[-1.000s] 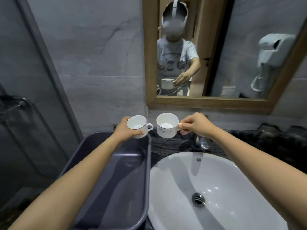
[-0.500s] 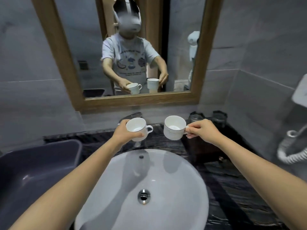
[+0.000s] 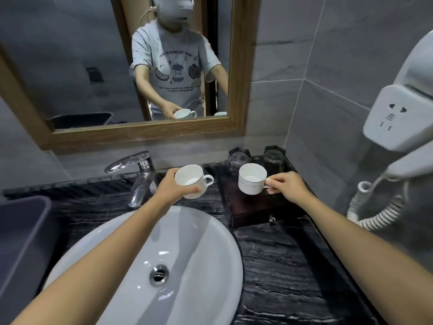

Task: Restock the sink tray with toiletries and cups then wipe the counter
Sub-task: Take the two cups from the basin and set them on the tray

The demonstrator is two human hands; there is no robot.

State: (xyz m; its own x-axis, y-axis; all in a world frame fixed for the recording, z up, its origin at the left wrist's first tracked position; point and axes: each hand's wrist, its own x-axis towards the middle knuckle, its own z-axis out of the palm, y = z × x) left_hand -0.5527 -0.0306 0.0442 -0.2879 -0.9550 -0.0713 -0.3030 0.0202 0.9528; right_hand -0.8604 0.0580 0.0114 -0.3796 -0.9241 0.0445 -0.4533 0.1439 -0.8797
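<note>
My left hand [image 3: 174, 186] grips a white cup [image 3: 191, 180] by its body, tilted, above the back rim of the sink. My right hand [image 3: 287, 186] pinches the handle of a second white cup [image 3: 251, 179], holding it upright just above the dark wooden tray [image 3: 255, 211] at the back right of the counter. Two upturned clear glasses [image 3: 239, 158] [image 3: 273, 156] stand at the tray's far edge, partly hidden behind the cups.
A white basin [image 3: 187, 254] fills the middle, with a chrome tap [image 3: 140, 174] behind it. A grey plastic tub [image 3: 21, 235] sits at the left. The black marbled counter [image 3: 281, 273] runs to the right wall, where a hair dryer unit [image 3: 403, 118] with coiled cord hangs.
The view has swung right from the grey tub to the tray. Both hands have carried the cups rightward; the right cup now hangs over the wooden tray.
</note>
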